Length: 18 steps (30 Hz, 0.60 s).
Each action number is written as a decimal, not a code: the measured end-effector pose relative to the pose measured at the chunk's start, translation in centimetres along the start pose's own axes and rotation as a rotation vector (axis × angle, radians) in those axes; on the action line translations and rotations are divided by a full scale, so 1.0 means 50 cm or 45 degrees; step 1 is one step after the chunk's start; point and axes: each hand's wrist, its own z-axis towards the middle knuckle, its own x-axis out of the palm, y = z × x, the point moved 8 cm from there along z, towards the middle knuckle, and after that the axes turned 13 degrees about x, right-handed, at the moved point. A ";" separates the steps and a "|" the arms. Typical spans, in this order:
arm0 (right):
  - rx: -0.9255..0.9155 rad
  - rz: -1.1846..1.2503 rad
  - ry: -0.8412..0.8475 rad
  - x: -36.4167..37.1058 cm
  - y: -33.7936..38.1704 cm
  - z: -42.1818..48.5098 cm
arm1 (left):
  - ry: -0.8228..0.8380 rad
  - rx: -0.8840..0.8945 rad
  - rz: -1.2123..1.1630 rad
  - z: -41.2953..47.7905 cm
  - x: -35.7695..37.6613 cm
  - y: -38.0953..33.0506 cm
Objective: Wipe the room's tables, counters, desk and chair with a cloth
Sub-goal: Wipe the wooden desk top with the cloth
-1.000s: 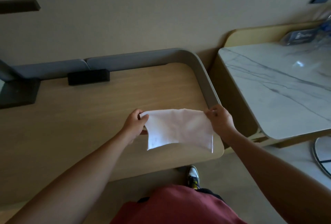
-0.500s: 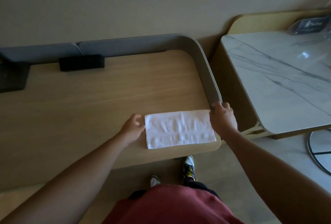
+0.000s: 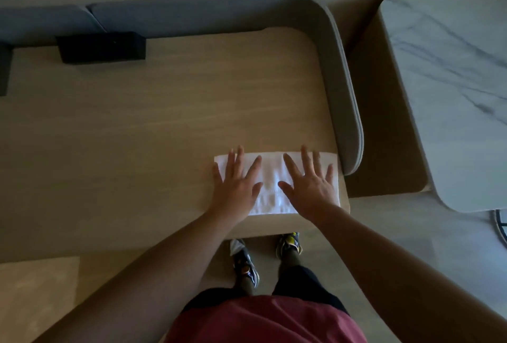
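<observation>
A white cloth (image 3: 270, 182), folded into a flat strip, lies on the wooden desk (image 3: 164, 123) near its front right corner, its right end just beside the grey padded rim (image 3: 344, 96) that curves round the desk's back and right side. Both hands lie flat on the cloth, palms down. The left hand (image 3: 236, 190) covers the cloth's left part with fingers straight and spread, gripping nothing; the right hand (image 3: 308, 187) covers the right part the same way, fingers spread and straight, thumb pointing inward. A bare band of cloth shows between the two thumbs. At the back of the desk a black box (image 3: 101, 47) sits against the rim, well apart from the cloth. To the right, across a gap, stands a marble table (image 3: 452, 82). Below the desk edge two shoes (image 3: 245, 263) stand on the floor.
</observation>
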 end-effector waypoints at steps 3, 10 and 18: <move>-0.001 -0.010 0.023 0.037 0.009 0.015 | 0.041 -0.021 0.103 0.012 0.037 -0.005; -0.094 -0.106 -0.065 0.091 -0.025 -0.024 | -0.014 -0.036 0.144 -0.030 0.081 -0.038; -0.125 -0.108 0.008 0.106 -0.051 -0.088 | -0.081 -0.047 0.127 -0.094 0.121 -0.077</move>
